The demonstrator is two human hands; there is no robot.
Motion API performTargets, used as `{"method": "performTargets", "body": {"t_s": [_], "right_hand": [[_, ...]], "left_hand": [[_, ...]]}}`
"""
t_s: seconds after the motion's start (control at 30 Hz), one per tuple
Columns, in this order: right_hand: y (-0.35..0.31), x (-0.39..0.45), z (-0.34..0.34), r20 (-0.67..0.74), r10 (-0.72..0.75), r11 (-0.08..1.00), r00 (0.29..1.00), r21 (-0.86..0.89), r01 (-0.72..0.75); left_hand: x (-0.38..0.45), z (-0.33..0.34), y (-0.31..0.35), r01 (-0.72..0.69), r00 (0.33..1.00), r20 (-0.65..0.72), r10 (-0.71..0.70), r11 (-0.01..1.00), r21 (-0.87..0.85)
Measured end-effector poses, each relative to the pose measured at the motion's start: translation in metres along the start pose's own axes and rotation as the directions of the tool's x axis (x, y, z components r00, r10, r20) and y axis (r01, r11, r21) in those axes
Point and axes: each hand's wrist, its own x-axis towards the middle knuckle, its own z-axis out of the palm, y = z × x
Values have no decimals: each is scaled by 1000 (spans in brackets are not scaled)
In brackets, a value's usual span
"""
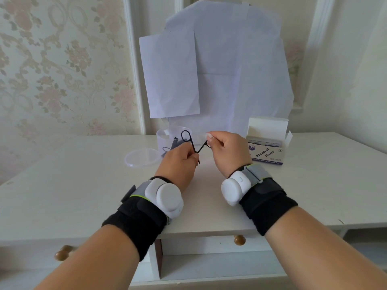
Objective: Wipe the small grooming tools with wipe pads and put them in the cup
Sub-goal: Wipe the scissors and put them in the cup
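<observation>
A white dresser top (83, 185) fills the scene in front of you. At its far right stands an open box of alcohol pads (266, 151). Far centre sits a clear plastic cup (165, 139), dark tools inside, its lid (142, 157) just left. Your left hand (180, 162) grips small black scissors (191, 143) above the surface near the cup. Your right hand (227, 150) pinches the scissors' other handle loop with a white wipe pad (208, 136).

White paper sheets (219, 70) on wall — brass drawer knobs (239, 240).
</observation>
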Motion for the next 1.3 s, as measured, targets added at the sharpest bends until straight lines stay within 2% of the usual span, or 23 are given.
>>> {"method": "performTargets", "body": {"t_s": [0.23,0.5,0.6,0.73,0.83,1.03,1.1,1.2,1.3], "right_hand": [[-6,-4,7,188,-89,994,978,-43,98],[-7,-3,6,212,-174,973,962,-113,201],[-9,-3,4,217,-130,987,968,-62,146],[-13,-6,-1,189,-59,994,980,106,40],[-14,-7,-2,178,14,988,984,150,-41],[-8,-1,-7,-27,240,931,970,291,-222],[-7,-1,-5,-18,257,920,966,309,-239],[-10,-2,-2,41,226,944,973,237,-229],[-9,1,-4,51,278,936,959,212,-282]], "left_hand": [[2,-5,-3,57,995,-82,-65,994,-95],[3,-6,-4,54,993,-101,-63,994,-93],[3,-7,-5,61,987,-140,-84,985,-161],[4,-8,-5,70,979,-167,-120,958,-280],[5,-9,-6,64,969,-202,-142,934,-351],[5,-11,-7,62,953,-263,-152,945,-321],[5,-11,-7,64,959,-249,-139,955,-289],[4,-10,-5,63,973,-197,-120,959,-275],[2,-9,-5,71,985,-132,-108,963,-260]]}}
